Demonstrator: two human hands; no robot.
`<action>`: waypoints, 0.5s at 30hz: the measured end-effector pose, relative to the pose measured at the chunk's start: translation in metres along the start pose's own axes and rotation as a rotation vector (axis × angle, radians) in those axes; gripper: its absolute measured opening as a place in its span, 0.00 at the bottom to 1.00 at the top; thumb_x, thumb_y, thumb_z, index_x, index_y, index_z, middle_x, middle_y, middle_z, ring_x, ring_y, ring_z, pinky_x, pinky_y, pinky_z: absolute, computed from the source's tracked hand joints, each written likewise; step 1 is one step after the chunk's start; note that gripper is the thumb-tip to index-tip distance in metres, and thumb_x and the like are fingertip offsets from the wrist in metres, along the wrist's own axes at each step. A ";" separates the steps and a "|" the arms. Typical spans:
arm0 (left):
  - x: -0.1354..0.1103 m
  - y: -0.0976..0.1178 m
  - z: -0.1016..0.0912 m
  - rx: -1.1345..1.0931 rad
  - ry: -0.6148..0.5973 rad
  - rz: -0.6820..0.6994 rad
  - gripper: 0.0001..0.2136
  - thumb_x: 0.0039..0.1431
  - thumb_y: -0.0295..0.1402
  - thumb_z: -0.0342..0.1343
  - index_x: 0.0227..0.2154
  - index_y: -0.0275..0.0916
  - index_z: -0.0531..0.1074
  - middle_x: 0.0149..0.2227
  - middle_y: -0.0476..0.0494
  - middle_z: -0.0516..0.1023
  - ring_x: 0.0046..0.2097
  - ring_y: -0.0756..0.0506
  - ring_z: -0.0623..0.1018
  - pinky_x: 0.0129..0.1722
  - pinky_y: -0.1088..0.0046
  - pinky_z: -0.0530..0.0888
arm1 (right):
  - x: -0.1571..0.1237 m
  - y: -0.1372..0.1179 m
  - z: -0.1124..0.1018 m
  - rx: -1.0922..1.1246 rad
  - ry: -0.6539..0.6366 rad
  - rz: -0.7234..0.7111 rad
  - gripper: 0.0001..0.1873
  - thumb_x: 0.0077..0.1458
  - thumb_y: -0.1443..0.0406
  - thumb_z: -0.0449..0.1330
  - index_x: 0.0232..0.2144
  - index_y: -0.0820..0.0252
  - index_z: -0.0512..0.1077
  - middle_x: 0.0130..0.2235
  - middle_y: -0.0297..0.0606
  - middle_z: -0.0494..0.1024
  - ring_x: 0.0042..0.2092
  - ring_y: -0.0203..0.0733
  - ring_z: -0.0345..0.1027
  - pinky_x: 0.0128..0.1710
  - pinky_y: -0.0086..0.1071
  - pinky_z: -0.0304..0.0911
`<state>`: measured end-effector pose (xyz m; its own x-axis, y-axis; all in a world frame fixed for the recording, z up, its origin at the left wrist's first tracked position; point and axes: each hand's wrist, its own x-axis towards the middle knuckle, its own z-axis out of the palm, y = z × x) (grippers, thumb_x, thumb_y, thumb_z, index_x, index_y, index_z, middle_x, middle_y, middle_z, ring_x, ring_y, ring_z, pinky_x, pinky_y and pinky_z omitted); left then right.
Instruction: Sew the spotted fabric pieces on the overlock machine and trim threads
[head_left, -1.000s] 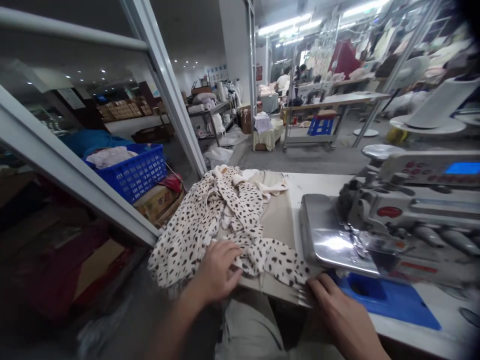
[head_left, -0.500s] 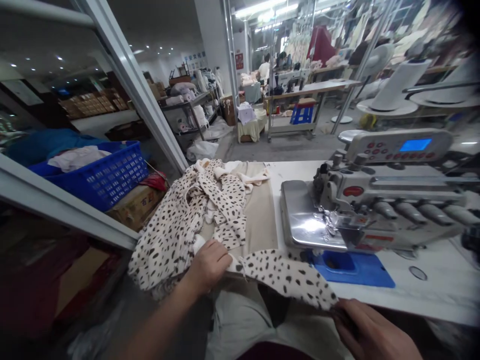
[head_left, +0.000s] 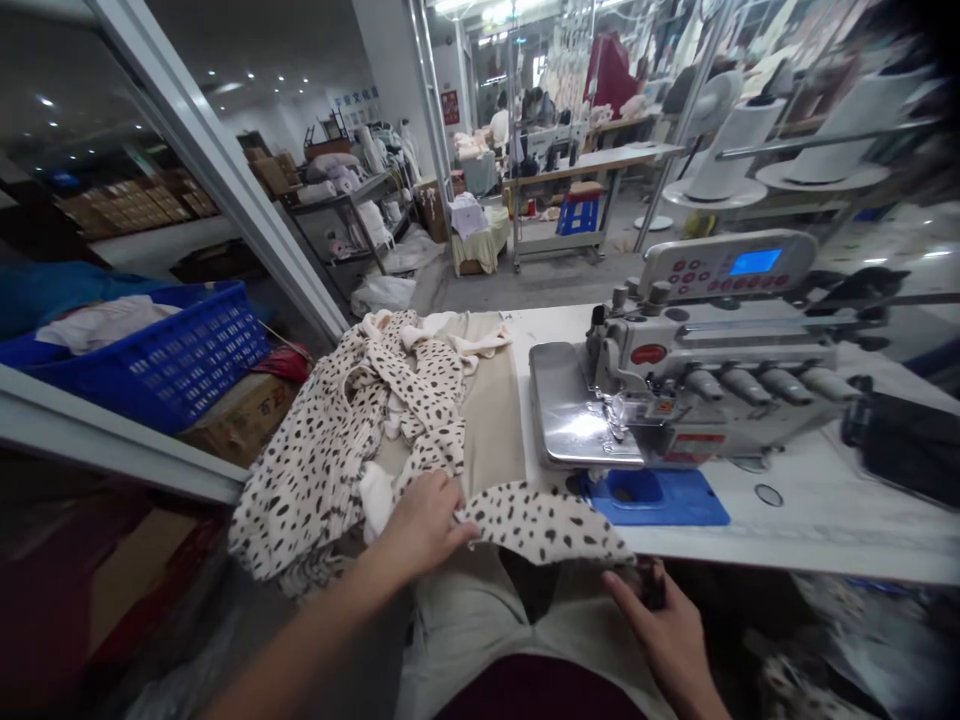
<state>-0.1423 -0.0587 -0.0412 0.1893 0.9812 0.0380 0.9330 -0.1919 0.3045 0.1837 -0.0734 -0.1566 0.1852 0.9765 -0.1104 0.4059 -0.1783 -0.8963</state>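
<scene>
A heap of cream fabric with black spots (head_left: 360,440) lies on the left end of the white sewing table (head_left: 810,520). One spotted strip (head_left: 547,520) stretches from the heap across the table's front edge. My left hand (head_left: 420,525) pinches the strip's left part, fingers closed on the cloth. At the strip's right end, below the table edge, my right hand (head_left: 664,630) grips the cloth. A grey overlock sewing machine (head_left: 697,390) stands just right of the strip, with a shiny metal bed (head_left: 570,415) and a blue plate (head_left: 660,497) in front.
A blue plastic basket (head_left: 161,360) with cloth sits on cardboard boxes at the left, behind a slanted metal frame (head_left: 217,165). A dark object (head_left: 907,445) lies at the table's right. Other work tables, a blue stool (head_left: 581,213) and people are far behind.
The view has swung right and down. My right hand drew the strip's end off the table toward my lap, then shifted slightly left. My left hand stays on the cloth.
</scene>
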 end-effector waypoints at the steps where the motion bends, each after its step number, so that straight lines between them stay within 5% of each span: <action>1: 0.001 0.001 0.002 0.000 -0.012 0.016 0.10 0.57 0.39 0.63 0.31 0.39 0.70 0.36 0.44 0.72 0.40 0.43 0.72 0.39 0.68 0.67 | -0.003 -0.005 0.001 0.068 -0.022 0.029 0.23 0.47 0.47 0.67 0.31 0.61 0.76 0.25 0.36 0.78 0.29 0.47 0.74 0.31 0.32 0.70; 6: 0.009 -0.004 -0.022 -0.359 -0.079 -0.070 0.09 0.57 0.38 0.62 0.29 0.39 0.70 0.29 0.51 0.72 0.32 0.48 0.70 0.32 0.73 0.65 | -0.009 -0.037 -0.020 0.294 -0.201 0.017 0.23 0.48 0.49 0.67 0.37 0.62 0.79 0.37 0.43 0.84 0.39 0.51 0.77 0.39 0.34 0.73; 10: 0.025 -0.015 -0.054 -0.615 0.118 -0.141 0.13 0.55 0.45 0.63 0.32 0.39 0.72 0.28 0.51 0.74 0.30 0.48 0.72 0.31 0.74 0.68 | 0.012 -0.068 -0.038 0.276 -0.195 -0.117 0.18 0.48 0.51 0.68 0.31 0.59 0.77 0.31 0.37 0.81 0.32 0.44 0.74 0.34 0.29 0.70; 12: 0.033 -0.020 -0.061 -0.597 0.196 -0.127 0.15 0.55 0.43 0.64 0.40 0.40 0.74 0.33 0.48 0.78 0.33 0.47 0.75 0.34 0.73 0.71 | 0.026 -0.077 -0.042 0.206 -0.162 -0.178 0.17 0.48 0.50 0.68 0.27 0.58 0.75 0.26 0.34 0.78 0.28 0.42 0.71 0.31 0.28 0.68; 15: 0.037 -0.029 -0.060 -0.320 0.040 -0.021 0.24 0.58 0.36 0.61 0.57 0.42 0.68 0.43 0.45 0.80 0.41 0.45 0.78 0.42 0.70 0.73 | 0.043 -0.075 -0.050 -0.015 -0.131 -0.196 0.19 0.46 0.48 0.68 0.30 0.57 0.78 0.27 0.36 0.81 0.28 0.44 0.74 0.29 0.29 0.69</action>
<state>-0.1805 -0.0154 0.0082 0.1527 0.9862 0.0645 0.7919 -0.1611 0.5890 0.2060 -0.0238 -0.0732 -0.0155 0.9998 0.0094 0.4357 0.0152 -0.8999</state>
